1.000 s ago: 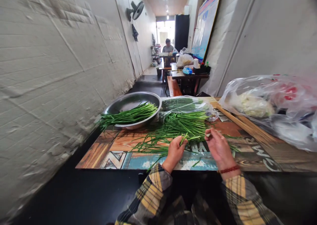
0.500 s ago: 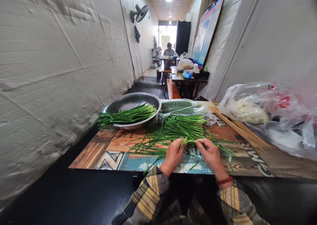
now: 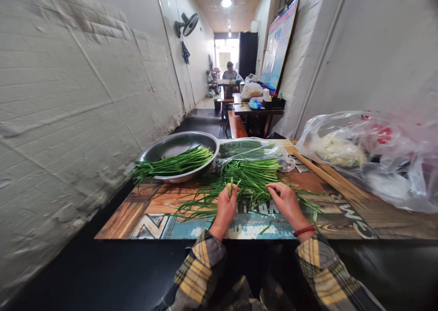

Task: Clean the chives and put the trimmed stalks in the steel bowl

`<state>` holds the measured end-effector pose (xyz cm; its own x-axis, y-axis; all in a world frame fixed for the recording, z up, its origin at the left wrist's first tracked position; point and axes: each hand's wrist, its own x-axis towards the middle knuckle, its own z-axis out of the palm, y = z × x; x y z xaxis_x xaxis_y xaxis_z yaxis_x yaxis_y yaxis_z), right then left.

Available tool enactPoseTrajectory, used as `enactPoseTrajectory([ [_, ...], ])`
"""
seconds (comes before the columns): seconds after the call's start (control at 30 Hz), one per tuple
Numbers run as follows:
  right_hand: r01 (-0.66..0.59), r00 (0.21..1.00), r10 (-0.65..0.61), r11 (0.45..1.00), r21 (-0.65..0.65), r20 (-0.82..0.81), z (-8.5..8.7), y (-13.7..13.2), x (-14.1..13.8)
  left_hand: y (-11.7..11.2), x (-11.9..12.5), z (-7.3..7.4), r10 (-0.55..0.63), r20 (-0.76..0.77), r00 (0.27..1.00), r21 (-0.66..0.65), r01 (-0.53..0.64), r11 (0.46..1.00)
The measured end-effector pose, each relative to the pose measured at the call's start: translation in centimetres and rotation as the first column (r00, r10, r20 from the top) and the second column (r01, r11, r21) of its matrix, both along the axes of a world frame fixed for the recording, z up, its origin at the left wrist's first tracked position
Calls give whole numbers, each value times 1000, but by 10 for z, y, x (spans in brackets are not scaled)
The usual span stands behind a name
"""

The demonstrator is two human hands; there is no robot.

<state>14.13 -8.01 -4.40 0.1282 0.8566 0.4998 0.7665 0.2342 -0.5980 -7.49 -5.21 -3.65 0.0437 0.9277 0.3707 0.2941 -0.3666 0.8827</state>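
Note:
My left hand (image 3: 227, 208) is closed around a few garlic chives, their pale cut ends (image 3: 232, 183) sticking up above the thumb. To the right, my right hand (image 3: 287, 202) has its thumb and index finger pinched together at the near right edge of a chive pile (image 3: 253, 170). Whatever those fingertips hold is too small to make out. The pile lies on the wood-patterned tabletop (image 3: 125, 210), its leaves trailing left behind my left hand. A steel basin (image 3: 212, 153) at the back left holds another bunch of chives (image 3: 174, 162), whose leaves hang over its rim.
Behind the pile lies a clear bag of greens (image 3: 246, 147). Wooden skewers (image 3: 325, 176) and a plastic bag with pale contents (image 3: 342, 149) are on the right. A brick wall (image 3: 68, 119) runs along the left. Farther back, a person (image 3: 229, 73) sits beyond another table (image 3: 258, 110).
My hands have moved apart; the chive stretched between them is no longer there. The left moved left with upright stalks, the right up slightly to the pile. The view shifted a little.

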Motion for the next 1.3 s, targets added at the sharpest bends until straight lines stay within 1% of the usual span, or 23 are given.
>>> enactPoseTrajectory([
  [0.13,70,970,-61,997,-29,235,-3,9,-11,-4,8,-6,3,-34,999,15,-3,1000],
  [0.2,88,962,-82,996,-13,262,-1,10,-15,-6,9,-6,-33,-27,999,17,34,999],
  [0.33,78,990,-90,992,104,112,4,7,-14,-10,8,0,-122,-2,993,-11,122,993],
  [0.4,38,998,-44,988,147,37,8,4,-13,-11,6,2,-122,2,993,-20,122,992],
  [0.43,9,1000,-10,987,160,4,10,1,-14,-12,6,3,-103,2,995,-14,103,995],
  [0.5,-46,997,58,982,181,-60,13,-5,-15,-13,5,7,-39,-3,999,35,39,999],
  [0.57,-79,988,103,976,201,-114,16,-11,-18,-13,5,14,21,-28,999,142,-16,990],
  [0.63,-102,982,133,971,215,-132,20,-17,-21,-13,4,24,48,-72,996,267,-27,963],
  [0.7,-138,982,163,966,216,-99,25,-21,-23,-13,4,35,57,-118,991,360,-11,933],
  [0.77,-184,981,192,960,212,-19,29,-24,-25,-13,6,42,32,-185,982,405,47,913],
  [0.83,-226,974,215,954,199,74,32,-25,-25,-10,9,44,-51,-304,951,410,179,895],
  [0.9,-247,965,225,953,178,134,32,-26,-24,-7,14,38,-139,-425,894,374,314,873],
  [0.97,-248,965,230,956,157,128,29,-25,-21,-4,18,28,-167,-506,846,325,366,872],
  [1.03,-218,976,215,965,145,36,23,-24,-17,-2,21,17,-137,-557,819,291,347,892],
  [1.1,-127,979,145,984,125,-141,15,-21,-16,-2,23,9,-90,-590,802,277,306,911],
  [1.17,-34,937,58,996,77,-344,8,-18,-20,-4,24,5,-41,-596,802,274,251,929],
  [1.2,-23,903,42,999,48,-428,4,-16,-24,-5,25,4,-21,-593,805,269,222,937],
  [1.23,-45,869,51,999,24,-492,2,-14,-29,-7,25,4,-7,-589,808,262,199,944],
  [1.3,-128,824,107,992,1,-556,0,-11,-40,-8,26,4,0,-578,816,244,173,954],
])
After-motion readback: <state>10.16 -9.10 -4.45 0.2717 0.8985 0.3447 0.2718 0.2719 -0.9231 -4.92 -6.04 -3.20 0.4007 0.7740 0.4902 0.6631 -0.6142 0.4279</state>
